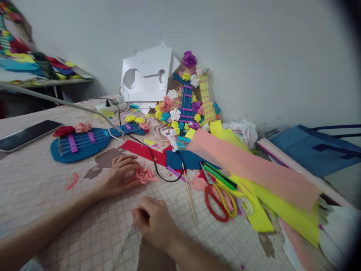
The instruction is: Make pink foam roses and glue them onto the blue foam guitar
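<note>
My left hand lies on the table with its fingers curved round a pink crepe-paper flower, thumb on the near side. Closer to me, my right hand is curled into a loose fist; no object shows in it. A thin wooden stick lies to the right of both hands. Beyond it are scissors with red and yellow handles and a green cutter. A white glue gun stands on blue and red paper, its black cord looping toward the flower.
A blue paper guitar with flowers lies at the left, near a phone. Decorated guitars lean on the wall beside white cut board. Pink paper, yellow paper, a tape roll and a blue bag fill the right.
</note>
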A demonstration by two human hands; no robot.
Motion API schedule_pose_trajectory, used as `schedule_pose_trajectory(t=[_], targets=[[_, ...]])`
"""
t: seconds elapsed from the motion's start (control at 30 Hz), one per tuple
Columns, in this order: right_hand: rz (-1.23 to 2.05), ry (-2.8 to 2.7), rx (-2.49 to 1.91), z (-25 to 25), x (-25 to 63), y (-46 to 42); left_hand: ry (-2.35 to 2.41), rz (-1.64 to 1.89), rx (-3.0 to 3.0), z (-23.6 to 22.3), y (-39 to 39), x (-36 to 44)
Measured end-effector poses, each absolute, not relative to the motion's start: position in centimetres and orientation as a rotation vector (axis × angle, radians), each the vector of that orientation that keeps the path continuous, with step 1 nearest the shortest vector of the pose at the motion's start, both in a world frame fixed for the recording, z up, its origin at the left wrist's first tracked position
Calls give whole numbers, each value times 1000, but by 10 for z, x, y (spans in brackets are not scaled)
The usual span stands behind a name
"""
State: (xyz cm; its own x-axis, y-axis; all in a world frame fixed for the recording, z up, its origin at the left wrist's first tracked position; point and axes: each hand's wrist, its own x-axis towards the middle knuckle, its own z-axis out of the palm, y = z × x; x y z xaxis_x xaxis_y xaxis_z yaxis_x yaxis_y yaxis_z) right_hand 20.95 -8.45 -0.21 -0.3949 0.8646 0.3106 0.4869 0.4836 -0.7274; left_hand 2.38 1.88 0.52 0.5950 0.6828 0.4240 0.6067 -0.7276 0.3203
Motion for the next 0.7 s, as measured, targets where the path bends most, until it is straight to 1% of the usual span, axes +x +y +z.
schedule_pose_trajectory(t=[0.13, 0.23, 0.43, 0.57, 0.7], targets=[[719, -2053, -1119, -2, 210, -86, 1109, 732, 2658, 8, 18, 26], [722, -2025, -1117, -2, 210, -86, 1099, 763, 2651, 6, 18, 26], [620, -1760, -1296, -7, 207, -82, 1075, 761, 2650, 5, 18, 25], [537, -1848, -1321, -10, 207, -80, 1050, 724, 2633, 7, 17, 26], [530, -1904, -1323, -11, 206, -77, 1038, 757, 2609, 6, 18, 26]])
